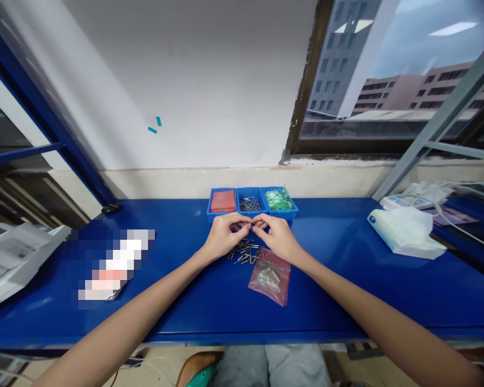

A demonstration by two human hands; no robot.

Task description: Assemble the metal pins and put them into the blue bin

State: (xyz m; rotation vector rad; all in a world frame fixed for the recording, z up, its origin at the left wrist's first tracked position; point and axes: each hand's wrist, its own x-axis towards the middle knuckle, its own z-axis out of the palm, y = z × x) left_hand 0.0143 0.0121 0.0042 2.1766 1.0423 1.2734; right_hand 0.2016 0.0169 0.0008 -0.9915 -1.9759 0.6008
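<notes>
My left hand (227, 233) and my right hand (277, 234) meet at the fingertips just in front of the blue bins. Both are closed in a pinch, and what sits between the fingers is too small to name. Below them lies a loose pile of small metal pins (248, 253). A pink plastic bag (269, 279) with small pale pieces on or in it lies by my right wrist. Behind the hands, one blue bin (221, 217) holds pink bags (222, 201), the middle one metal pins (250, 204), the right one green-and-clear packets (278, 199).
The blue table (331, 301) runs along a wall. A tissue pack (405, 234) and a white device with cables (419, 196) are at the right. White equipment (20, 258) stands at the far left, near a blurred-out object (116, 263) and a small black item (111, 208).
</notes>
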